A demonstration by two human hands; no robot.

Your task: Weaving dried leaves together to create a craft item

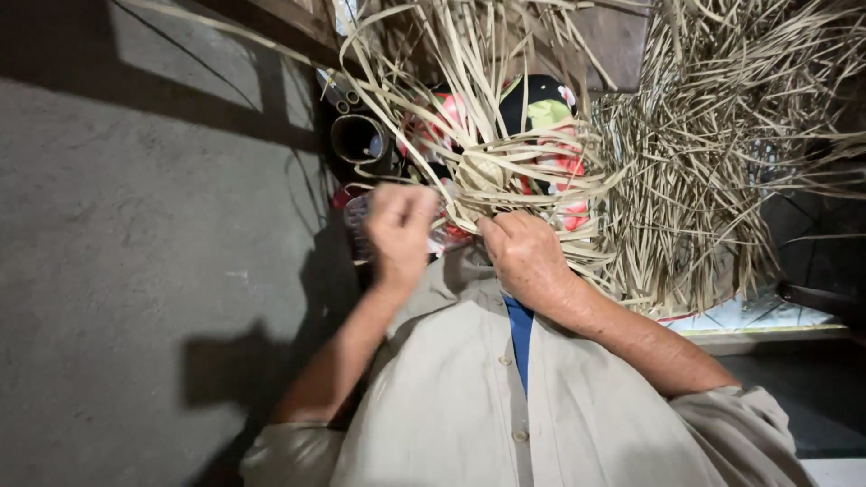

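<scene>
While the camera looks down my chest, nearest is my pale buttoned shirt, open over a blue undershirt, with both sleeves pushed up. Above it my two forearms rise to the work. My left hand is curled into a fist, fingers pressed together and clamped on thin pale strips that run toward the centre. My right hand is also closed, thumb and fingers pinching the lower edge of the small woven piece, which sits just above and between both hands, its loose strip ends fanning upward and to the sides. Behind the woven piece lies patterned cloth in black, red, pink and green, partly hidden by the strips. Just left of that, dark tubes lie with their round openings facing me. Farther to the right a large loose heap of the same pale strips spreads widely, touching the strands of the woven piece. Along the left side stands a grey, rough wall bearing the shadow of my arm.
</scene>
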